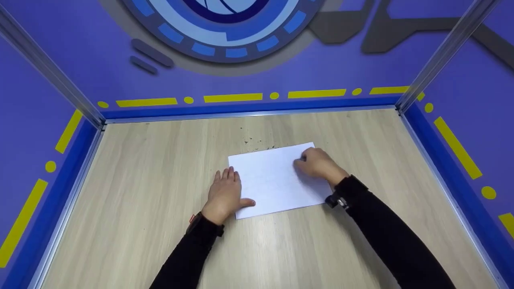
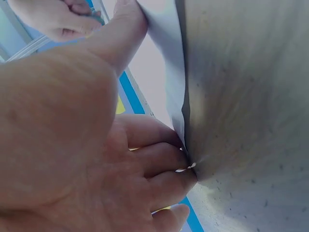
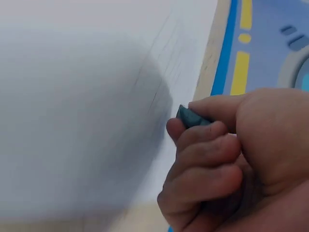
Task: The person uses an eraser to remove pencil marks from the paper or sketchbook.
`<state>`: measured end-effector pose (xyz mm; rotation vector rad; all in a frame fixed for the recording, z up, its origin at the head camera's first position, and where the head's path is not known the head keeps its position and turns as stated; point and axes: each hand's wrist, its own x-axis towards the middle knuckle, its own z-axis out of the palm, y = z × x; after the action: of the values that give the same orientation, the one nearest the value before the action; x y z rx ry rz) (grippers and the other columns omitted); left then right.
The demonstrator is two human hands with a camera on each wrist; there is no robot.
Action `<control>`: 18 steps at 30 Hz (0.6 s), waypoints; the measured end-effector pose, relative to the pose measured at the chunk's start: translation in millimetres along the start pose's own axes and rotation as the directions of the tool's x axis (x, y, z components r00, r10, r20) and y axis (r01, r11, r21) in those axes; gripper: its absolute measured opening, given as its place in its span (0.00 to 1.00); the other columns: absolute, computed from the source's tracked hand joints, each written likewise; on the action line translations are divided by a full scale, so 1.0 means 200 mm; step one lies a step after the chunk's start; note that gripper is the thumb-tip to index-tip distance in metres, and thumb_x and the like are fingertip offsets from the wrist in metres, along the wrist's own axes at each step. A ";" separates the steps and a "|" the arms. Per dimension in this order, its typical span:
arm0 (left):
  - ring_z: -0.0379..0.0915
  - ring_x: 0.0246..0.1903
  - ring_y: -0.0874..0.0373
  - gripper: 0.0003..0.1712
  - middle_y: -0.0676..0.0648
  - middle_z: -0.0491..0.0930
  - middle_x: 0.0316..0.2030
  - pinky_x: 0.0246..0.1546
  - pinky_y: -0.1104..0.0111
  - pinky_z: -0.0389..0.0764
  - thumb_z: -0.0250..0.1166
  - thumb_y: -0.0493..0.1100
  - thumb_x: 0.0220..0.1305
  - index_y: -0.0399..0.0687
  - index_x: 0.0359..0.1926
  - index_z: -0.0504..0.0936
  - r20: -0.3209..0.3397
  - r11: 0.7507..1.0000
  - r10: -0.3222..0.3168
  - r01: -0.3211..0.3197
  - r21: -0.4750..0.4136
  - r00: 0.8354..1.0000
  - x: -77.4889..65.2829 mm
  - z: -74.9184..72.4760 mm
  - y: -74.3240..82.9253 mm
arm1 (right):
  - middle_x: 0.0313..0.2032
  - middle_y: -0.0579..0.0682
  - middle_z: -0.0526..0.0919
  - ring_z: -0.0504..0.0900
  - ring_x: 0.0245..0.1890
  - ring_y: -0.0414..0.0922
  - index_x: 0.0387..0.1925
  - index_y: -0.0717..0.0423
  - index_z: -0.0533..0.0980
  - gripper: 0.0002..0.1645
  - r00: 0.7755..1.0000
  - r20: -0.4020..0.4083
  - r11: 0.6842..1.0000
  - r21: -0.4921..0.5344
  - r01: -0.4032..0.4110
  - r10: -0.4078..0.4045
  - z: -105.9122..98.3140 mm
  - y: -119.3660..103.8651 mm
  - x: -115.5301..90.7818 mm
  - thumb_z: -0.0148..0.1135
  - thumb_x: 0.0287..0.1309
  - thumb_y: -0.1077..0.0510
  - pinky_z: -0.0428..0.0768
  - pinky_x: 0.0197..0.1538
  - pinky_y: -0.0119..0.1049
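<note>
A white sheet of paper [image 1: 273, 182] lies slightly turned on the wooden tabletop. My left hand [image 1: 225, 194] rests flat at its left edge, fingers straight and the thumb spread onto the sheet. Over the right part of the paper, my right hand [image 1: 318, 162] pinches a small dark green eraser [image 3: 190, 118] between thumb and curled fingers. Most of the eraser is hidden in the grip; a pointed end sticks out. Faint thin lines [image 3: 157, 94] show on the paper near it in the right wrist view.
Small dark crumbs [image 1: 246, 142] lie scattered on the tabletop [image 1: 160, 168] just beyond the paper's far edge. Blue-purple panels [image 1: 88, 76] with yellow marks and metal edging enclose the table at the back and both sides.
</note>
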<state>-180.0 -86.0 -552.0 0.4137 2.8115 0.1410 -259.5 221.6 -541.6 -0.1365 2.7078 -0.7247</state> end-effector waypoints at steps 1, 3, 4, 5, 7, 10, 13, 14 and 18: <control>0.57 0.86 0.34 0.70 0.26 0.61 0.83 0.88 0.41 0.56 0.74 0.77 0.62 0.25 0.81 0.64 0.001 1.000 0.001 -0.001 0.003 1.000 0.00 0.00 0.00 | 0.24 0.46 0.70 0.73 0.28 0.46 0.22 0.52 0.74 0.23 1.000 0.007 1.000 0.007 0.025 -0.025 0.02 -0.04 0.00 0.62 0.74 0.47 0.70 0.33 0.38; 0.57 0.86 0.34 0.70 0.26 0.61 0.83 0.88 0.41 0.56 0.73 0.77 0.62 0.25 0.81 0.64 0.006 1.000 -0.001 0.001 0.011 1.000 0.01 0.00 0.00 | 0.23 0.45 0.69 0.72 0.28 0.46 0.19 0.48 0.70 0.25 0.998 0.028 0.998 0.016 0.064 -0.064 0.07 -0.13 0.01 0.63 0.73 0.47 0.70 0.33 0.38; 0.57 0.86 0.35 0.70 0.26 0.61 0.83 0.88 0.41 0.55 0.73 0.77 0.62 0.25 0.81 0.64 0.008 1.000 -0.003 0.003 0.014 1.000 0.01 0.00 0.00 | 0.22 0.44 0.69 0.72 0.27 0.46 0.18 0.47 0.68 0.26 0.996 0.038 0.997 0.016 0.077 -0.078 0.09 -0.18 0.02 0.63 0.73 0.47 0.70 0.33 0.38; 0.57 0.86 0.35 0.70 0.26 0.61 0.83 0.88 0.41 0.55 0.73 0.77 0.62 0.25 0.81 0.64 0.007 1.000 -0.004 0.004 0.014 1.000 0.01 0.00 0.00 | 0.22 0.44 0.69 0.72 0.27 0.46 0.18 0.46 0.68 0.26 0.995 0.049 0.996 0.017 0.084 -0.085 0.12 -0.23 0.02 0.63 0.73 0.48 0.71 0.33 0.39; 0.57 0.86 0.35 0.70 0.26 0.61 0.83 0.88 0.41 0.55 0.73 0.78 0.62 0.25 0.81 0.64 0.005 1.000 -0.007 0.007 0.016 1.000 0.01 -0.01 0.00 | 0.22 0.45 0.71 0.73 0.27 0.46 0.18 0.46 0.68 0.25 0.993 0.068 0.996 0.008 0.093 -0.094 0.17 -0.34 0.04 0.63 0.73 0.48 0.73 0.34 0.39; 0.57 0.86 0.35 0.70 0.26 0.61 0.83 0.88 0.41 0.55 0.72 0.78 0.62 0.25 0.81 0.64 0.001 1.000 -0.006 0.006 0.025 1.000 0.00 -0.01 0.00 | 0.24 0.46 0.75 0.76 0.28 0.47 0.21 0.48 0.72 0.22 0.990 0.092 0.994 -0.021 0.109 -0.107 0.24 -0.48 0.07 0.64 0.73 0.49 0.75 0.35 0.40; 0.58 0.86 0.36 0.69 0.27 0.62 0.83 0.88 0.41 0.56 0.72 0.78 0.63 0.26 0.81 0.65 -0.003 0.999 0.000 0.000 0.039 1.000 0.00 -0.01 0.00 | 0.27 0.48 0.79 0.78 0.30 0.48 0.24 0.50 0.76 0.19 0.987 0.105 0.990 -0.051 0.128 -0.122 0.31 -0.59 0.10 0.64 0.72 0.50 0.77 0.37 0.40; 0.58 0.86 0.36 0.69 0.27 0.62 0.83 0.88 0.41 0.56 0.72 0.78 0.63 0.26 0.81 0.65 -0.005 0.999 0.002 -0.002 0.043 1.000 0.00 -0.01 0.00 | 0.28 0.49 0.80 0.79 0.31 0.48 0.25 0.51 0.77 0.18 0.986 0.108 0.989 -0.062 0.135 -0.128 0.33 -0.62 0.11 0.64 0.72 0.50 0.77 0.37 0.40; 0.59 0.85 0.37 0.69 0.27 0.64 0.82 0.88 0.41 0.57 0.72 0.78 0.62 0.25 0.80 0.66 -0.014 0.998 0.010 -0.009 0.056 1.000 0.00 0.00 0.01 | 0.29 0.51 0.80 0.79 0.31 0.49 0.24 0.52 0.77 0.19 0.984 0.114 0.986 -0.082 0.144 -0.134 0.40 -0.67 0.14 0.64 0.71 0.49 0.75 0.36 0.41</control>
<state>-179.5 -85.0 -551.8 0.4399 2.8329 0.0682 -256.6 62.7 -548.1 -0.3789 2.6470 -0.6142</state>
